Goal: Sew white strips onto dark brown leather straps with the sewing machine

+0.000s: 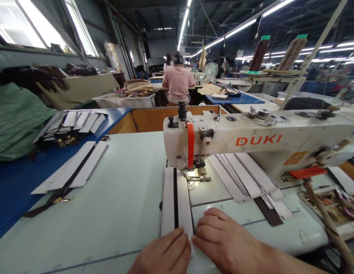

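While the left hand [164, 254] lies flat with fingers together on the white strip with a black centre band [183, 201], the right hand [224, 240] rests, fingers curled, at its right edge. Ahead of both hands, the strip's far end meets the white metal sewing machine [251, 131].

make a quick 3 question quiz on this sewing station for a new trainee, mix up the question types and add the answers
1. True or false: fingers of the left hand rest on the white strip that lies at the front of the sewing machine.
2. How many thread cones stand on the thread stand above the machine's arm?
a) one
b) two
c) four
3. Fill in the blank: the orange letters on the machine's arm spell ____.

Key: 1. true; 2. b; 3. DUKI
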{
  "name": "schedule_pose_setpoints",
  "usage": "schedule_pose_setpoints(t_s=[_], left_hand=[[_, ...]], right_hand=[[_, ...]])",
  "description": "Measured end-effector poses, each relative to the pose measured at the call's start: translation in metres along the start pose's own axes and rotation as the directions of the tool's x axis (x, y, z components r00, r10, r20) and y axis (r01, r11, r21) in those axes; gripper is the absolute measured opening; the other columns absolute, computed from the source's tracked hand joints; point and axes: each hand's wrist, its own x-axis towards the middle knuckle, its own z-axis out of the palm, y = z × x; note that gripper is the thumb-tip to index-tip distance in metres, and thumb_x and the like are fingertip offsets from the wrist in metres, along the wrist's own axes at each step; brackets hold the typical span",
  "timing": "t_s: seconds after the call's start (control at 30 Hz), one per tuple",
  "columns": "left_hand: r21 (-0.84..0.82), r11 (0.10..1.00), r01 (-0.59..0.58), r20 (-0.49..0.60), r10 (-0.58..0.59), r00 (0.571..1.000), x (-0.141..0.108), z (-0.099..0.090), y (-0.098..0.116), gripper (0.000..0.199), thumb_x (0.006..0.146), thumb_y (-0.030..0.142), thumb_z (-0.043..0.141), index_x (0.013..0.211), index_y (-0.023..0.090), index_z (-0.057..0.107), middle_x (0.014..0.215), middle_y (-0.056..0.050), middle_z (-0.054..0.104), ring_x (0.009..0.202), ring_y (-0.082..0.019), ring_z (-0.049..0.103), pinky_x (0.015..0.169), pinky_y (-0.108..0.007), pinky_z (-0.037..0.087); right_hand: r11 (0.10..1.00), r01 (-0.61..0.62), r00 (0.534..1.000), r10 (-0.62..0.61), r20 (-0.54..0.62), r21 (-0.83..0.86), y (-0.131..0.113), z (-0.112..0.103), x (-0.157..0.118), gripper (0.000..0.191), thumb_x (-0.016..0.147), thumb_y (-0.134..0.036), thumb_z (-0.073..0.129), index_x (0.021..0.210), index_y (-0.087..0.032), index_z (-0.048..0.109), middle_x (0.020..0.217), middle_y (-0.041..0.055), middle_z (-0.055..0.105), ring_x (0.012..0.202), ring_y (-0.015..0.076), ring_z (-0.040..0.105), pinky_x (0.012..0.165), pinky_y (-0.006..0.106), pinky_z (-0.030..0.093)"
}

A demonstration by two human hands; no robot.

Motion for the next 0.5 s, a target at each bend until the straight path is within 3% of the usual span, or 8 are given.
schedule_pose_setpoints(t_s=[0.2,0.5], left_hand=[[-0.042,0.999,0.013,0.057,-0.010,0.998,0.011,0.006,-0.020,0.039,0.098,0.012,0.028,0.093,0.015,0.066,0.092,-0.002,0.071,0.091,-0.014,0.065,0.084,-0.023,0.050],[0.009,1.000,-0.002,0.095,0.002,0.995,0.028,0.024,-0.052,0.037,0.098,0.013,0.026,0.090,0.013,0.062,0.086,-0.004,0.068,0.084,-0.016,0.064,0.074,-0.026,0.053]], right_hand=[[0.999,-0.051,0.999,0.051,0.003,-0.016,0.017,0.003,0.013,0.016,0.095,-0.016,0.043,0.102,-0.014,0.058,0.089,0.0024,0.060,0.087,0.0166,0.049,0.092,0.034,0.036],[0.983,-0.179,0.984,0.178,-0.020,-0.042,0.038,0.002,0.032,0.016,0.093,-0.014,0.045,0.103,-0.015,0.058,0.094,0.0036,0.062,0.096,0.0191,0.049,0.094,0.035,0.035]])
